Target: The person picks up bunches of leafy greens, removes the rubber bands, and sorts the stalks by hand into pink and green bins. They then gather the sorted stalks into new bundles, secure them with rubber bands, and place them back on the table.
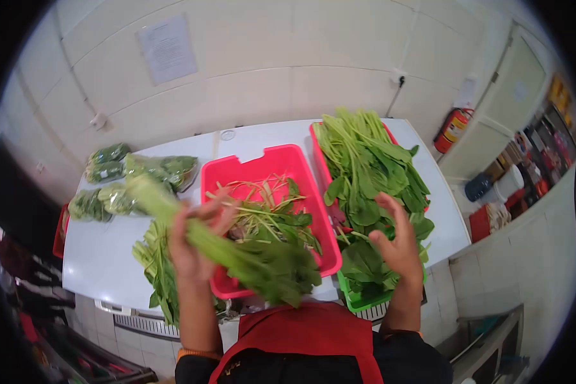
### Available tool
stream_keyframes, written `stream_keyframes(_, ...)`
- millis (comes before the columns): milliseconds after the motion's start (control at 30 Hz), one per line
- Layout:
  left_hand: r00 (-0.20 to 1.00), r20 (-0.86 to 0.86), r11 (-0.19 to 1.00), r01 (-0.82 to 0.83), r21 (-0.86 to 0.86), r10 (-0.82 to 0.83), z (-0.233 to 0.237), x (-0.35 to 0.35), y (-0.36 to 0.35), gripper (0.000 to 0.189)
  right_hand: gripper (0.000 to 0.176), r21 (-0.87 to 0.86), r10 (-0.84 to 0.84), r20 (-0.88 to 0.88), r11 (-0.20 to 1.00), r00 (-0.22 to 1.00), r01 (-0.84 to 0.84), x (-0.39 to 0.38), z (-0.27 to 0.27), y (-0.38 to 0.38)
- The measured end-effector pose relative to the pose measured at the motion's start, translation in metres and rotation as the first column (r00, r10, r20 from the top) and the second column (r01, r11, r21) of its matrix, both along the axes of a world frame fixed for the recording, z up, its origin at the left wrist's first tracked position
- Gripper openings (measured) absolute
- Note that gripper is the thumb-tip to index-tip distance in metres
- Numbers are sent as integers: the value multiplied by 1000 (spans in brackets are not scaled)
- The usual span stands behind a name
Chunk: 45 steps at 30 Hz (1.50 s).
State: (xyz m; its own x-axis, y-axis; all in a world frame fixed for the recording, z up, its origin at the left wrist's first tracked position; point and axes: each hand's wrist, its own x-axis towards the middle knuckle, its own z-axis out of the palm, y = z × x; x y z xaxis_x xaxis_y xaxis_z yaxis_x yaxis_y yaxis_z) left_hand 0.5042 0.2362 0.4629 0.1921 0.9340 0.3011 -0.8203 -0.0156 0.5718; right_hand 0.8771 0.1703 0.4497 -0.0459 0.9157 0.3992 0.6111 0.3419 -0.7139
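My left hand (195,246) is wrapped around a bunch of leafy greens (256,262), held slantwise over the middle pink basket (240,168). The stem ends point up and left and are blurred; the leaves hang toward my apron. Inside that basket lie thin stems and leaf scraps (265,221). My right hand (400,246) holds nothing, its fingers apart, above a green basket (368,301) of loose dark leaves (365,264). Behind it, another pink basket (321,157) is heaped with long-stemmed greens (368,157). More greens (157,262) lie on the table left of my left forearm.
Several clear bags of greens (163,168) stand at the back left of the white table (96,262). A tiled wall (256,96) rises behind it. On the right are a fire extinguisher (453,130), a door (505,102) and cluttered shelves (550,153).
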Motion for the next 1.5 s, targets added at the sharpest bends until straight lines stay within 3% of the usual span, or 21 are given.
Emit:
stream_keyframes(33,988,-144,995,69,76,-58,-2,21,2,33,96,7,145,-235,989,961,-148,-21,2,8)
stream_keyframes(67,972,-216,994,72,-85,-89,4,42,-12,38,106,20,306,-330,948,893,-317,-47,2,15)
stream_keyframes(133,905,-416,990,127,60,-90,-2,66,-13,52,120,2,583,-391,775,713,-632,-93,3,26)
stream_keyframes(167,818,-574,988,51,146,43,-2,69,-15,50,114,-49,583,-437,745,685,-665,-113,-1,21)
stream_keyframes(200,791,-597,981,-22,194,136,7,69,-23,49,97,49,630,1,776,777,-629,-124,-2,22)
stream_keyframes(300,511,-738,888,-128,441,441,20,50,-28,64,74,-184,502,-511,729,698,-659,-149,-3,19)
stream_keyframes(367,346,-782,850,-106,516,518,21,22,-33,82,63,-304,328,-696,670,638,-677,-137,3,21)
stream_keyframes(433,294,-806,857,-128,499,514,18,-2,-42,82,60,-200,280,-629,843,725,-499,-123,-1,44)
stream_keyframes(467,261,-820,861,-133,491,509,14,-15,-45,82,57,-137,411,-560,810,719,-570,-104,11,68)
stream_keyframes(533,143,-859,864,-198,462,492,5,-52,-57,86,51,-93,166,-462,968,871,-233,-58,39,117)
stream_keyframes(600,-143,-949,827,-465,316,282,-58,-116,-76,85,46,76,122,-62,990,991,-117,22,105,196)
stream_keyframes(667,-249,-967,699,-684,209,45,-103,-145,-97,87,42,160,-137,233,982,963,101,72,135,246)
stream_keyframes(767,-241,-945,608,-792,61,-220,-144,-177,-131,94,27,416,-146,325,909,934,-3,156,74,359)
stream_keyframes(833,-164,-944,558,-830,-25,-288,-175,-183,-148,96,41,39,-141,626,988,767,149,168,17,383)
stream_keyframes(933,-55,-941,542,-828,-144,-334,-181,-188,-163,93,63,-505,334,833,784,441,361,162,-97,377)
stream_keyframes(967,-34,-947,547,-823,-155,-319,-169,-187,-166,91,80,-392,-91,785,693,613,606,157,-141,372)
stream_keyframes(1033,-109,-970,556,-831,-33,-219,-160,-184,-163,80,98,-389,-97,787,687,609,613,114,-104,335)
stream_keyframes(1133,-71,-894,360,-899,250,443,-144,-183,-151,69,99,-382,-91,688,798,720,466,151,-119,365)
stream_keyframes(1233,-155,-786,253,-894,369,599,-122,-191,-128,65,91,-253,-165,739,830,653,497,156,-110,358)
stream_keyframes(1367,-158,-864,483,-774,408,478,-123,-206,-79,52,75,8,-417,661,836,624,549,152,-80,332)
stream_keyframes(1500,-482,-876,578,-712,398,10,-184,-213,-16,64,69,336,-455,337,876,824,347,126,-51,259)
